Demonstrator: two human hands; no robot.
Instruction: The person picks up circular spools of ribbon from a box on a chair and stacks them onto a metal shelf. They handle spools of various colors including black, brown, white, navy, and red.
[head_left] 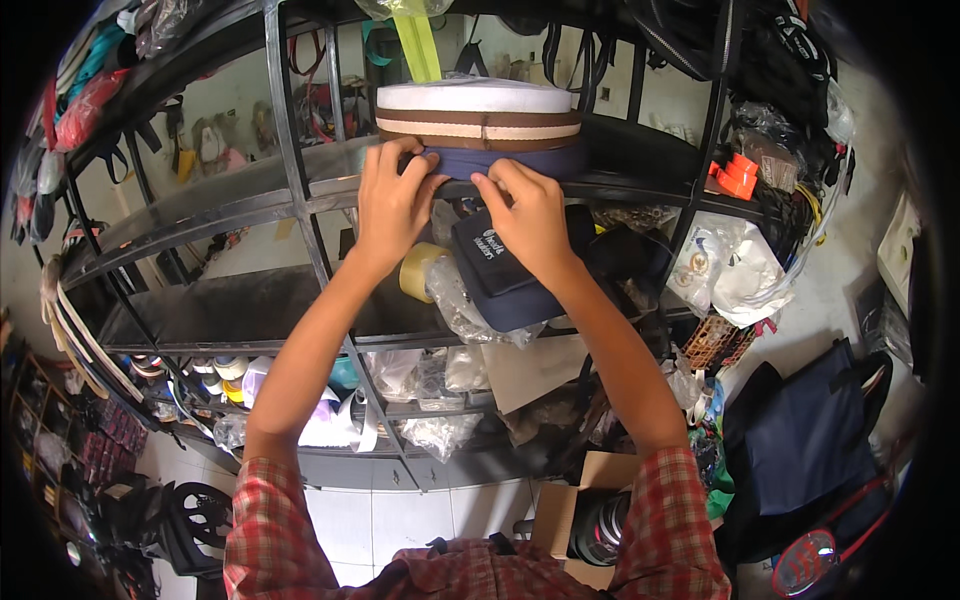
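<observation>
Three wide rolls of strap or tape are stacked flat on a black metal shelf. A white roll (475, 98) is on top, a brown roll with a cream stripe (482, 131) lies under it, and a navy blue roll (460, 161) forms the bottom. My left hand (392, 200) pinches the front edge of the navy roll between thumb and fingers. A little to its right, my right hand (527, 213) grips the same roll, thumb toward the left hand. Where the fingers wrap behind the band is hidden.
The black shelf rack (250, 213) spans the view. Below my hands are a dark blue pouch (487, 252), a roll of clear yellowish tape (416, 272) and plastic bags. Orange pieces (737, 178) sit at right; a cardboard box (555, 515) stands on the floor near my right arm.
</observation>
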